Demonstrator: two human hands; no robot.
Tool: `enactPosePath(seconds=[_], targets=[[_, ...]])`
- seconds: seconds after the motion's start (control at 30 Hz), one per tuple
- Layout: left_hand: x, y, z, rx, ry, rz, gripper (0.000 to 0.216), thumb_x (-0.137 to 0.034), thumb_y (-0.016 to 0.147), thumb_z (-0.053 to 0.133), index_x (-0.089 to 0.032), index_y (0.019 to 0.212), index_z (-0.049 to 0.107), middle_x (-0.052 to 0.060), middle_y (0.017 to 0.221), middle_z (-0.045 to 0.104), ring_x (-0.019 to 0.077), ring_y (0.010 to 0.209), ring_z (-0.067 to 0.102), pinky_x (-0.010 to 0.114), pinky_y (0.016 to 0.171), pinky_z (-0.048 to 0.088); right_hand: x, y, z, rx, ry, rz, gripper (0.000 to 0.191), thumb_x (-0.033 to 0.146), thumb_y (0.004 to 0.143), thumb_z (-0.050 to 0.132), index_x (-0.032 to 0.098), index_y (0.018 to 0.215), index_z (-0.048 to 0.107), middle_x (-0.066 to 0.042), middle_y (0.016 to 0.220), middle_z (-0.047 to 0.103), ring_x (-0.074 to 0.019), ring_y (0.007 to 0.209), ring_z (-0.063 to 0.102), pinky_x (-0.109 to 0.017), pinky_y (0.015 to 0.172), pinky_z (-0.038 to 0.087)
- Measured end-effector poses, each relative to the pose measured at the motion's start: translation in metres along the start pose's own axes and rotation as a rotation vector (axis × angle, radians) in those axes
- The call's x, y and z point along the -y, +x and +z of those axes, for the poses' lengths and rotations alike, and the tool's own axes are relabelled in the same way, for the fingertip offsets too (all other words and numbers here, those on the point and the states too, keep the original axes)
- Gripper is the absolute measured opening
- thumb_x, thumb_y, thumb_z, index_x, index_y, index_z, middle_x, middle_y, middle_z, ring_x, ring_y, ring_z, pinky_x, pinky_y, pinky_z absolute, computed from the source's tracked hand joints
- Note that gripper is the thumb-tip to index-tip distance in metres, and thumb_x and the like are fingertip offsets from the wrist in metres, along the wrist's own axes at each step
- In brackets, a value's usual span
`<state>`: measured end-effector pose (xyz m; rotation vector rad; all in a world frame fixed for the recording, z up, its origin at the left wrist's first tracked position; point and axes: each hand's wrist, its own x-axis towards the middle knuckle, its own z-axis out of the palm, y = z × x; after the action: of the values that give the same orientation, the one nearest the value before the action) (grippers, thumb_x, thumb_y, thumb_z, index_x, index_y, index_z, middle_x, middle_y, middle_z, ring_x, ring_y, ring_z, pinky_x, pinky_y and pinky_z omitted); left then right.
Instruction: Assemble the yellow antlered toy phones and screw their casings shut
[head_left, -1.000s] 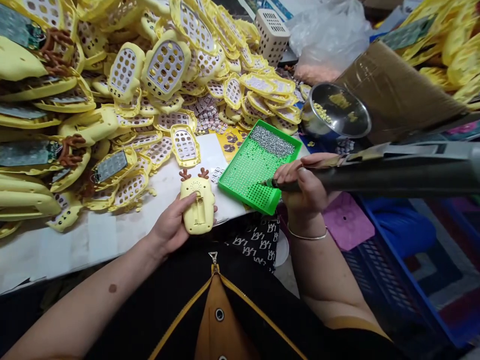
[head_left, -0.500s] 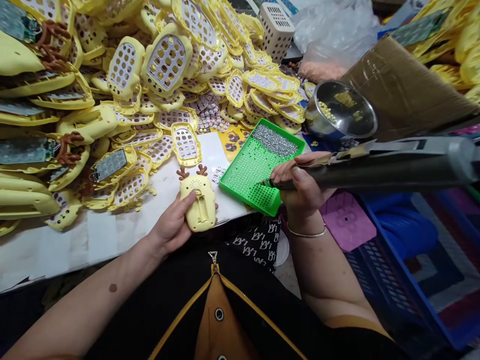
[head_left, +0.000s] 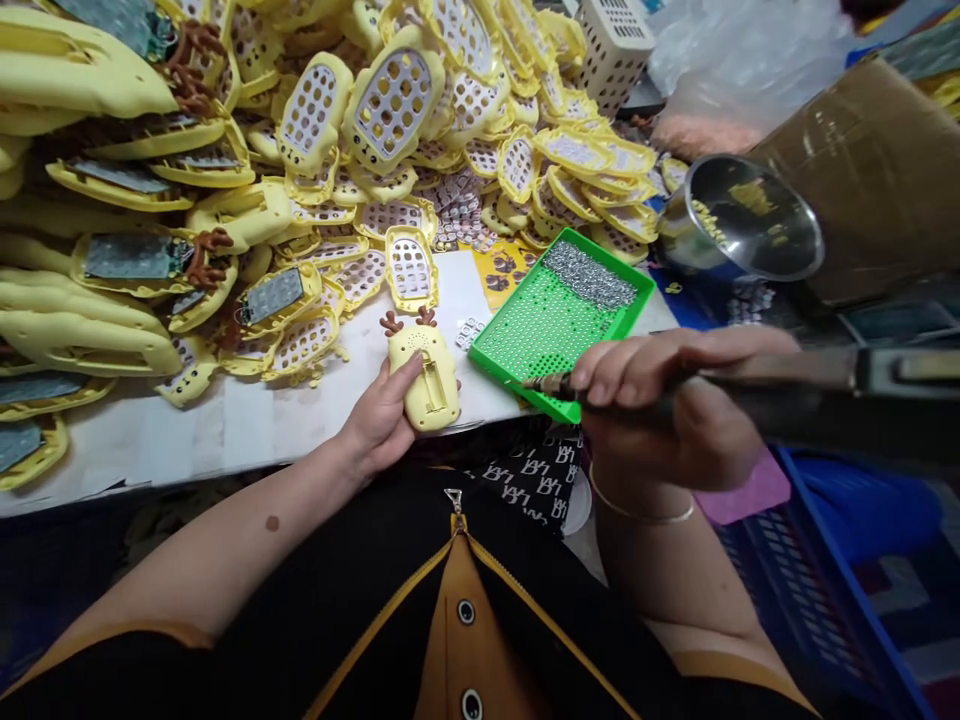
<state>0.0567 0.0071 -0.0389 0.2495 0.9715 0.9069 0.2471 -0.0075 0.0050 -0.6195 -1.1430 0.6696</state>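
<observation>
My left hand [head_left: 384, 412] is closed around a pale yellow toy phone [head_left: 448, 372] with brown antlers, thumb on its back. The toy's back faces up, with an open battery compartment that looks bare. In my right hand [head_left: 667, 395] is a black electric screwdriver [head_left: 817, 400], fingers wrapped round its front end, slightly smeared by motion. Its tip points left, over the front edge of a green perforated tray [head_left: 499, 335], apart from the toy. Small silvery screws [head_left: 589, 275] lie heaped at the tray's far end.
Yellow perforated toy shells [head_left: 394, 100] pile up behind. Half-assembled toys with circuit boards [head_left: 127, 255] are stacked at left. Right of the tray stand a metal bowl [head_left: 806, 235] with small yellow parts and a cardboard box [head_left: 862, 170]. A blue crate [head_left: 847, 590] sits lower right.
The view has shifted, so the scene sits further right. My right hand has moved the screwdriver tip left across the tray toward the toy, its body now more level. My left hand keeps its hold.
</observation>
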Motion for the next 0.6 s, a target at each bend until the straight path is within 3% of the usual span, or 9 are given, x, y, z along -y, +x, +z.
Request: enactPosePath(seconds=[0.2,0.6], targets=[[0.003,0.001,-0.001,0.016,-0.002,0.036,0.038,-0.028,0.089,0.062,-0.026,0.124,0.049,0.003,0.093,0.069,0.0233,0.082,0.071,0.049,0.083,0.057,0.006,-0.022,0.027,0.258,0.176,0.117,0.015,0.028,0.082,0.064,0.028,0.097,0.063,0.007,0.056,0.052,-0.0126,0.045,0.053,-0.030,0.047,0.049],[0.001,0.003,-0.001,0.012,-0.048,0.020,0.041,-0.026,0.087,0.065,-0.024,0.125,0.051,0.005,0.099,0.069,0.0231,0.089,0.069,0.046,0.089,0.055,0.000,-0.023,0.030,0.319,0.213,0.126,0.024,0.017,0.080,0.063,0.021,0.104,0.065,0.004,0.061,0.057,-0.0145,0.053,0.059,-0.034,0.052,0.052]])
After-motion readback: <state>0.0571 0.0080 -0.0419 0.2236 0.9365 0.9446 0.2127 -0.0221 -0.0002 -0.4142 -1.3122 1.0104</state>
